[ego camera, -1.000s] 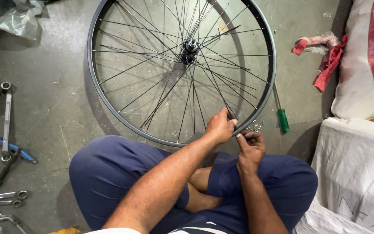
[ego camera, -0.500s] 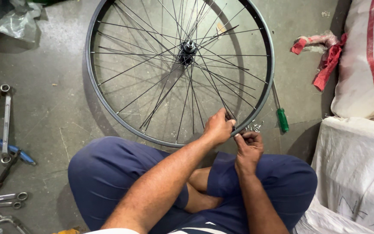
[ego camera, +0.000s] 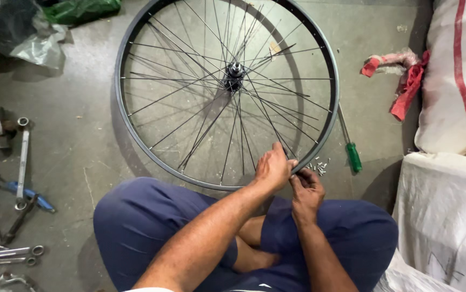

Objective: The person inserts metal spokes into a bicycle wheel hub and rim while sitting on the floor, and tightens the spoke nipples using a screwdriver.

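A bicycle wheel with a dark rim (ego camera: 135, 140), thin spokes and a central hub (ego camera: 234, 75) lies flat on the concrete floor in front of my crossed legs. My left hand (ego camera: 272, 168) is closed over the near edge of the rim, where a spoke meets it. My right hand (ego camera: 306, 190) sits just beside it on the outside of the rim, its fingertips pinched against the rim edge. Whatever small part lies between those fingertips is hidden. A little heap of small silver spoke nipples (ego camera: 317, 166) lies on the floor right next to my right hand.
A green-handled screwdriver (ego camera: 353, 156) lies right of the rim. Spanners (ego camera: 22, 162), pliers and other tools lie scattered on the left. White sacks (ego camera: 454, 81) and a red rag (ego camera: 406, 89) stand at the right, plastic bags (ego camera: 33, 38) at the top left.
Both hands have stayed at the same spot on the near rim, with only slight finger movement. The wheel has not visibly moved.
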